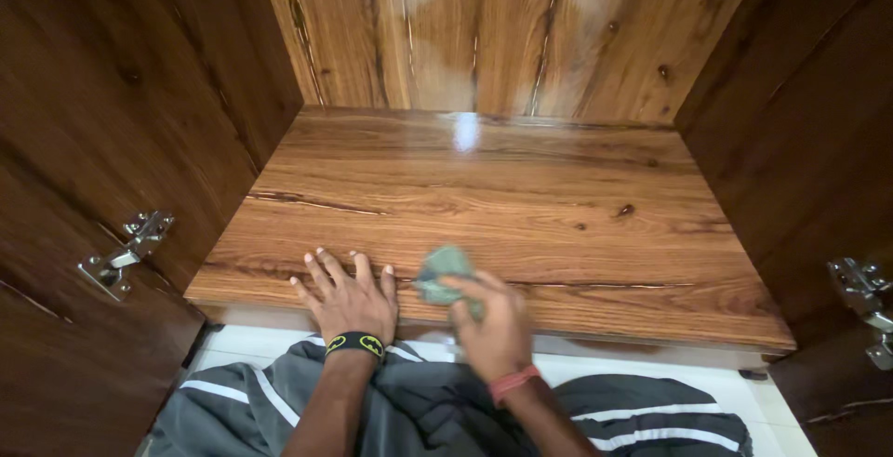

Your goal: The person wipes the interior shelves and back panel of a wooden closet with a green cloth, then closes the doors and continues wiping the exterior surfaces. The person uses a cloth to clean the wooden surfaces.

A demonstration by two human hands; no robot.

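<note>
My left hand (346,295) lies flat with fingers spread on the front edge of a glossy wooden cabinet shelf (521,197). A black wristband sits on that wrist. Just to its right, my right hand (491,322) grips a crumpled grey-green cloth (443,271) and presses it onto the shelf near the front edge. A red band circles the right wrist. The right hand looks slightly blurred.
The shelf sits inside a dark wooden cabinet with a streaked back panel (484,29). Metal hinges show at the left side (126,254) and the right side (863,294). Below are my striped grey trousers (651,420) and a white floor.
</note>
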